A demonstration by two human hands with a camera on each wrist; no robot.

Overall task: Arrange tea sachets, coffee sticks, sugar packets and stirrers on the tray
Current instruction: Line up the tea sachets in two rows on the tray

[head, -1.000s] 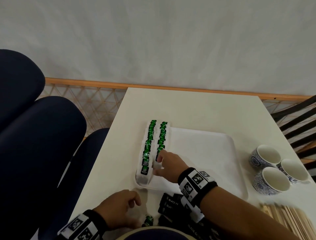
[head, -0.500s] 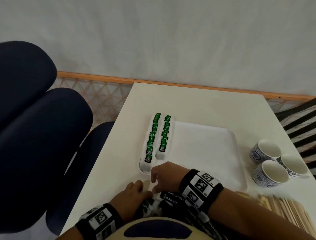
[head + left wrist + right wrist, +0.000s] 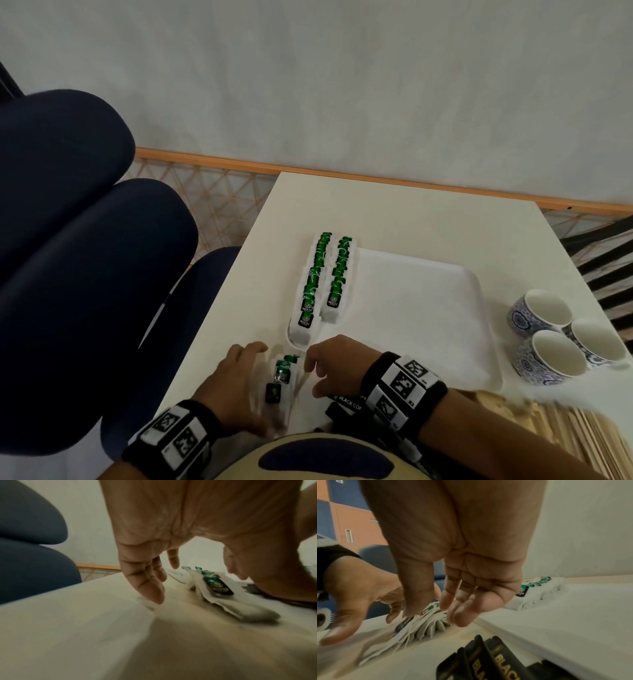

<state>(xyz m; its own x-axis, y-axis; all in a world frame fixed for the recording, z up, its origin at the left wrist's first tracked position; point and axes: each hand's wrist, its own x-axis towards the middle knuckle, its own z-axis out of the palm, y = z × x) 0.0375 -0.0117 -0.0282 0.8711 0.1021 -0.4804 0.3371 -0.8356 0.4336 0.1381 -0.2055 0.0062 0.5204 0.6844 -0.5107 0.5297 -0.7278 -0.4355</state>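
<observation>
Two rows of green-tagged tea sachets [image 3: 327, 277] lie along the left side of the white tray [image 3: 421, 308]. A loose stack of tea sachets [image 3: 281, 380] sits on the table just in front of the tray's near left corner. My left hand [image 3: 246, 363] flanks its left side with fingers hanging straight down; one fingertip [image 3: 157, 596] touches the table. My right hand [image 3: 313, 377] flanks the right side, with relaxed fingertips [image 3: 462, 616] at the fanned sachets [image 3: 426, 626]. Neither hand grips anything. Black coffee sticks [image 3: 346, 404] lie under my right wrist.
Three blue-patterned cups [image 3: 561, 339] stand right of the tray. Wooden stirrers [image 3: 565, 428] lie spread at the near right. Dark blue chairs [image 3: 85, 274] stand left of the table, a black slatted chair [image 3: 613, 267] at the far right. Most of the tray floor is bare.
My right hand came back from the sachet rows on the tray to the table's near edge. My left hand moved forward, and a sachet stack now sits between the two hands.
</observation>
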